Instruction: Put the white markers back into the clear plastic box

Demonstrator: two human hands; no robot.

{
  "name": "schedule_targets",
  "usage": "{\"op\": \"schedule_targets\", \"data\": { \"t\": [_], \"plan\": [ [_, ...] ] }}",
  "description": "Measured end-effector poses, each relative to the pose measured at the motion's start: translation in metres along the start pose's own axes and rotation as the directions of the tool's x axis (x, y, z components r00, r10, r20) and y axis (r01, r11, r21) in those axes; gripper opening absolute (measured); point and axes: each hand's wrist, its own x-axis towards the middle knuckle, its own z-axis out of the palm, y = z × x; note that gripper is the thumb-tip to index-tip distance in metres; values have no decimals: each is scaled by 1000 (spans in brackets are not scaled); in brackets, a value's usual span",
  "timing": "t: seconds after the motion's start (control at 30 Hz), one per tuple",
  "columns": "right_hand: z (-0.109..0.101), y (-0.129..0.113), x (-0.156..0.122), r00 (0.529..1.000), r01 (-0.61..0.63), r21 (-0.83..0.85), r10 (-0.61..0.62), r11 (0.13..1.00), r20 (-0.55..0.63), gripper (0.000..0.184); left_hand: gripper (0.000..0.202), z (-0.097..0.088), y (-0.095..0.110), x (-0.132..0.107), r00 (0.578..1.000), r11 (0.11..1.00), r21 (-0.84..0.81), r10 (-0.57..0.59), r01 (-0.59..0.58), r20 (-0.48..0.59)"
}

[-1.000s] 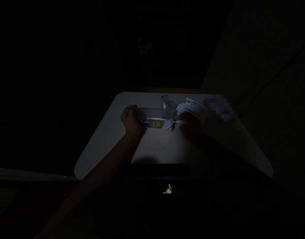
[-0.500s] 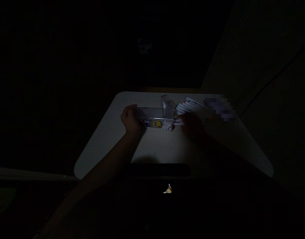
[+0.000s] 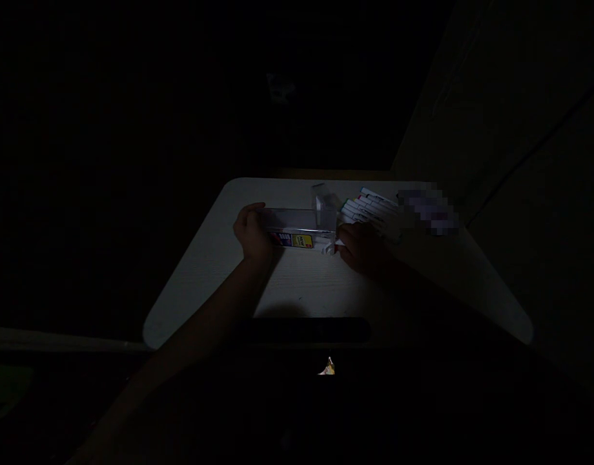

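A clear plastic marker case (image 3: 292, 223) with a yellow and blue label lies on its side on the white table (image 3: 200, 278). Its flap (image 3: 323, 197) stands up at the right end. My left hand (image 3: 252, 234) is wrapped around the closed left end of the case. At the open right end, my right hand (image 3: 362, 248) is closed on white markers (image 3: 339, 242), whose ends show between its fingers and the case mouth. How many markers it holds is hidden in the dim light. Just behind my right hand lie several white markers (image 3: 369, 205) with coloured ends.
A blurred purplish item (image 3: 430, 210) lies at the table's back right corner. Along the near edge runs a dark slot (image 3: 321, 329). A cable (image 3: 534, 152) slants across the wall at right. The room around is very dark.
My right hand has moved left, pushing the markers further into the case until little of them shows outside. My left hand and the case stay nearly in place.
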Motion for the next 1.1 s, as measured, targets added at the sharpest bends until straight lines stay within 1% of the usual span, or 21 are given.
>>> {"op": "schedule_targets", "data": {
  "t": [0.03, 0.1, 0.2, 0.3, 0.43, 0.57, 0.63, 0.73, 0.9, 1.03, 1.1],
  "plan": [
    [0, 1, 0, 1000, 6, -3, -6, 1000, -7, 38, 22, 0, 0, 0, 1000, 1000, -12, -14, 14, -16],
    [1, 3, -1, 1000, 12, -5, -12, 1000, -16, 39, 22, 1, 1, -1, 999, 999, -39, -32, 31, -14],
    [1, 6, -1, 1000, -15, 7, 15, 1000, -13, 38, 23, 2, 1, -1, 998, 995, -78, -63, 62, -15],
    [-1, 10, 0, 999, -48, 40, 47, 998, 9, 37, 23, 1, 0, 0, 999, 998, -56, -37, 36, -21],
    [-3, 16, 1, 998, -50, 111, 46, 993, 42, 39, 23, -1, -6, 4, 999, 999, -43, -22, 21, -28],
    [0, 20, 0, 1000, -14, 162, 12, 987, 10, 41, 23, -3, -13, 8, 999, 999, -36, 16, -18, -29],
    [2, 22, -1, 1000, -14, 139, 14, 990, 3, 42, 23, -3, -13, 8, 999, 999, -28, 26, -27, -38],
    [2, 24, -3, 1000, -14, 91, 14, 996, -5, 44, 23, -2, -9, 6, 999, 999, -37, 2, -4, -53],
    [-1, 22, -4, 1000, -18, 101, 17, 995, 11, 46, 22, -1, -3, 5, 997, 999, -31, -13, 11, -75],
    [-3, 18, -3, 999, -24, 52, 23, 998, 30, 47, 21, -2, -5, 6, 998, 998, -48, -31, 28, -60],
    [-4, 15, -2, 998, -46, 6, 46, 999, 47, 47, 22, -3, -9, 8, 1000, 998, -61, -17, 16, -13]
  ]
}}
